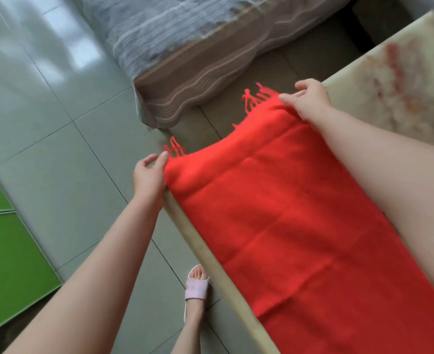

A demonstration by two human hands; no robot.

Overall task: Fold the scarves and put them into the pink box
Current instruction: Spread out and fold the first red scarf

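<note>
A red scarf (282,215) with fringed ends lies spread lengthwise on a pale table (400,80), its fringe hanging past the table's far-left edge. My left hand (149,175) pinches the scarf's near-left corner by the fringe. At the far-right corner my right hand (310,98) grips the scarf's end, and my right forearm lies across the cloth's right side. No pink box is in view.
A bed with a grey striped cover (185,42) stands just beyond the table end. Grey floor tiles (57,149) fill the left, with green panels (9,251) at the far left. My foot in a pink slipper (196,287) is beside the table edge.
</note>
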